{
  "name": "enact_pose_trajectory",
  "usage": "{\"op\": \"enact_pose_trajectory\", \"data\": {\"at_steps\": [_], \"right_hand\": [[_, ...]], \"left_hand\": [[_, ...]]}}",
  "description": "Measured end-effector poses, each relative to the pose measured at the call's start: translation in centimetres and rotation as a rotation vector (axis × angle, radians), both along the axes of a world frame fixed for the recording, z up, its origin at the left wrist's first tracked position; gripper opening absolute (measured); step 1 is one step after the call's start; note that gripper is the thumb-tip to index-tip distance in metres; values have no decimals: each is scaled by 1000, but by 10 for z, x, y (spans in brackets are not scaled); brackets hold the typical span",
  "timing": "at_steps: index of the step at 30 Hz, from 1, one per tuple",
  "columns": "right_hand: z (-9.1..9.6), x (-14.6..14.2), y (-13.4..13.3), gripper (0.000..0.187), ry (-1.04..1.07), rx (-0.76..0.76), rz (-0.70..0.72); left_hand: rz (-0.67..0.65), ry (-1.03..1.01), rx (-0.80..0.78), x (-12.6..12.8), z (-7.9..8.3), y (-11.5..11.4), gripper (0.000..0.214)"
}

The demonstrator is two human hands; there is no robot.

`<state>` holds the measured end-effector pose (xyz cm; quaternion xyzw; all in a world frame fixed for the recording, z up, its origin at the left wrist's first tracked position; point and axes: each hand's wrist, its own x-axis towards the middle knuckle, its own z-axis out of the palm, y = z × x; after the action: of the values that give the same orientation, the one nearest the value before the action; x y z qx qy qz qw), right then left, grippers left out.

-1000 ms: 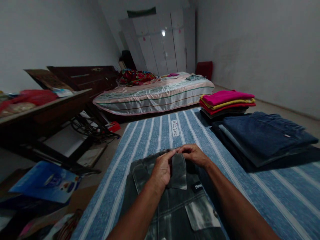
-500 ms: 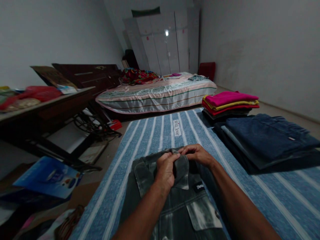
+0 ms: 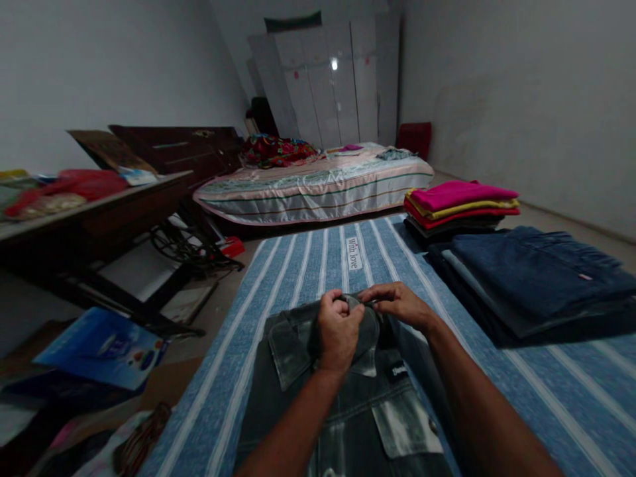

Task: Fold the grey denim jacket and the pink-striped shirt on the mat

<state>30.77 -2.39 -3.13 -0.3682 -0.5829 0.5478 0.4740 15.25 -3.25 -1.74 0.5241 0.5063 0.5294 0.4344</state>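
A dark grey-green denim jacket point(image 3: 348, 411) with pale faded patches lies front up before me, its lower part cut off by the frame. My left hand point(image 3: 340, 328) is closed on the jacket's collar point(image 3: 366, 344), pinching its upper edge. Just to the right, my right hand point(image 3: 400, 305) grips the same collar edge between thumb and fingers. The other collar point point(image 3: 288, 351) lies flat on the left. A chest pocket flap point(image 3: 405, 421) with a button and a small dark label point(image 3: 397, 371) show on the right side.
The jacket rests on a blue striped cloth point(image 3: 298, 265). To the right are folded jeans point(image 3: 536, 271) and a stack of coloured clothes point(image 3: 462, 199). A table point(image 3: 149, 189) and a blue box point(image 3: 104, 351) stand left. A bed point(image 3: 318, 192) is behind.
My left hand has shifted slightly right along the collar and turned more upright. The left collar point shows more fully now. My right hand stays at the collar edge.
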Motion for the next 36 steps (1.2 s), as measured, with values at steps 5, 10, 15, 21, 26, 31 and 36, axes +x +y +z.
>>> {"op": "enact_pose_trajectory", "data": {"at_steps": [5,10,15,21,26,31,36], "right_hand": [[34,-19,-14,27,-467,195,-147],[49,-35,-23,27,-752,249,-179],[49,-37,-23,25,-796,182,-199],[50,-48,-25,29,-989,103,-282],[54,-56,-27,22,-1088,49,-318],[58,-56,-29,24,-1082,44,-306],[56,-52,-28,28,-1059,53,-253]], "left_hand": [[-30,-87,-61,-3,6,3,50],[-90,-152,-181,-14,16,7,49],[-105,-136,-176,-19,20,10,50],[-231,-13,-115,-26,24,18,51],[-229,301,46,-37,19,31,43],[-334,704,294,-43,12,39,27],[-412,844,386,-45,9,48,22]]}}
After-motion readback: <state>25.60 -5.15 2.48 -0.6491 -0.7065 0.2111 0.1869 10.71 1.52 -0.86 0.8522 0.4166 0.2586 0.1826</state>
